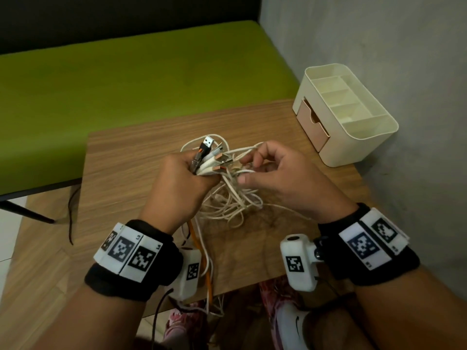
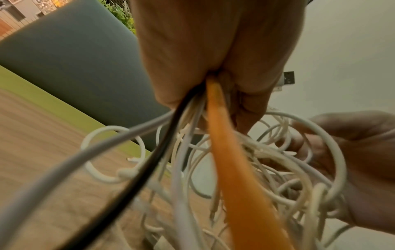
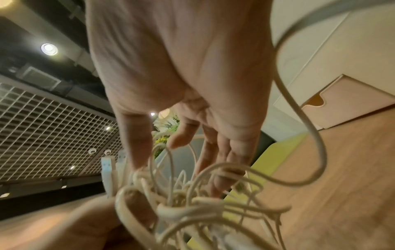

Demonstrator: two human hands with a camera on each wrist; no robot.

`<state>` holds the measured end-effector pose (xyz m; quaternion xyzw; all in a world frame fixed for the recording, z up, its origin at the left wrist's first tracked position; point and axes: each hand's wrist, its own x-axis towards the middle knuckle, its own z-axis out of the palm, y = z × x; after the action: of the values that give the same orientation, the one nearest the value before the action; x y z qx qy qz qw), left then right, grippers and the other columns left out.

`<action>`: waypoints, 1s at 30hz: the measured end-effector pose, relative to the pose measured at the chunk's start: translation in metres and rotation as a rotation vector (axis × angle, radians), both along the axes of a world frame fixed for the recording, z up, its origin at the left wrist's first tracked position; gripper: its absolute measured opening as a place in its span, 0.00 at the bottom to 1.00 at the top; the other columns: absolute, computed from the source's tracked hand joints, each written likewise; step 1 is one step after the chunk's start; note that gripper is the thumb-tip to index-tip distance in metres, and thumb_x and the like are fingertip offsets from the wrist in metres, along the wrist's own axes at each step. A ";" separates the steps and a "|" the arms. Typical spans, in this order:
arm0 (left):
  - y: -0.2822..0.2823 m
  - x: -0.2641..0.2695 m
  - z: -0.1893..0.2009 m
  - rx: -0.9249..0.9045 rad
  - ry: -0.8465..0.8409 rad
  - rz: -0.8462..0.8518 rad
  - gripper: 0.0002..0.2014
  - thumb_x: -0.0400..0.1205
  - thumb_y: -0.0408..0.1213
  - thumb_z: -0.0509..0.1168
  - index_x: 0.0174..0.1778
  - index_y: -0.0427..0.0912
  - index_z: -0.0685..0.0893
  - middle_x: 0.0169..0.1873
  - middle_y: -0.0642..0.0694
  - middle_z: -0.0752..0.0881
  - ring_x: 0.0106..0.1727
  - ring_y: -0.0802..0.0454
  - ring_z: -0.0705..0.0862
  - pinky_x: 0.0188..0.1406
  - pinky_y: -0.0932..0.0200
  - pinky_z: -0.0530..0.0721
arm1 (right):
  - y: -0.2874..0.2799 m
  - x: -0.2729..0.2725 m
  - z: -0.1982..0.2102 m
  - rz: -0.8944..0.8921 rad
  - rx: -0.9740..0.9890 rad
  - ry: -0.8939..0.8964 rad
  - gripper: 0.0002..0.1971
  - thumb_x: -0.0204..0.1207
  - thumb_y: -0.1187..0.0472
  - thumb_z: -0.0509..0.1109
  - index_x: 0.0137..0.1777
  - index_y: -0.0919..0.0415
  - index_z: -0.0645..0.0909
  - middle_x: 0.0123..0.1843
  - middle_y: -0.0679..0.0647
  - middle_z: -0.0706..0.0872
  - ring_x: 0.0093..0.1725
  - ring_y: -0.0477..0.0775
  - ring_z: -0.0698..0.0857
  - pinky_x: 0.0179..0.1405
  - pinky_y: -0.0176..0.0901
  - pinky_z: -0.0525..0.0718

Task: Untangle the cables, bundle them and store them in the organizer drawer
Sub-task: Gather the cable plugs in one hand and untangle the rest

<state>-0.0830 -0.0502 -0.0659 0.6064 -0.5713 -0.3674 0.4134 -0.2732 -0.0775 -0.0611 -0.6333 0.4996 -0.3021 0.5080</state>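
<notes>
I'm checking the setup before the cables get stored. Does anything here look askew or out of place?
Yes. The orange cable and some white ones trail off the table's near edge. The organizer's pink drawer sits slightly pulled out. The white cables remain a knotted heap between the left hand and right hand.

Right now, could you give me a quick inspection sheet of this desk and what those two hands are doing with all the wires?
Surface: wooden table, wood grain bare around the pile.
Job's things: tangled cables at the table's middle; cream organizer at the far right, its pink drawer slightly open.
Clutter: nothing seen.
Hands: left hand grips a bunch of cable plug ends; right hand has curled fingers in the white strands.
Cables: mostly white, one orange cable, one black cable, some trailing off the near edge.
Surroundings: green bench, grey wall.
</notes>
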 end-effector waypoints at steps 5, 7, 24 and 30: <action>0.000 0.007 -0.003 0.019 0.031 -0.012 0.11 0.77 0.32 0.74 0.30 0.41 0.82 0.18 0.53 0.73 0.20 0.56 0.66 0.22 0.60 0.64 | -0.005 -0.005 0.005 -0.098 0.125 -0.088 0.12 0.78 0.50 0.73 0.45 0.59 0.88 0.45 0.53 0.93 0.44 0.55 0.90 0.53 0.61 0.87; 0.001 0.004 0.000 0.005 0.014 -0.014 0.13 0.78 0.33 0.74 0.28 0.48 0.82 0.18 0.55 0.75 0.21 0.58 0.68 0.22 0.61 0.66 | -0.006 -0.005 0.001 -0.061 0.069 0.069 0.06 0.78 0.52 0.75 0.44 0.53 0.89 0.40 0.48 0.92 0.39 0.48 0.88 0.48 0.55 0.88; 0.002 0.022 0.016 -0.136 0.089 0.245 0.07 0.77 0.29 0.70 0.37 0.45 0.89 0.26 0.58 0.84 0.23 0.61 0.75 0.24 0.64 0.72 | -0.001 0.003 0.001 -0.010 -0.222 0.500 0.09 0.77 0.53 0.76 0.56 0.46 0.90 0.47 0.41 0.88 0.39 0.35 0.82 0.29 0.21 0.72; 0.008 0.004 0.027 -0.343 0.060 0.170 0.06 0.77 0.40 0.76 0.37 0.45 0.87 0.24 0.61 0.84 0.28 0.69 0.79 0.28 0.73 0.72 | 0.001 0.008 0.000 0.018 -0.325 0.681 0.08 0.80 0.57 0.72 0.56 0.50 0.90 0.47 0.47 0.86 0.42 0.42 0.78 0.31 0.26 0.67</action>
<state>-0.0789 -0.0418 -0.0388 0.5619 -0.5599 -0.2463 0.5569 -0.2657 -0.0763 -0.0607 -0.7741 0.5799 -0.1452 0.2084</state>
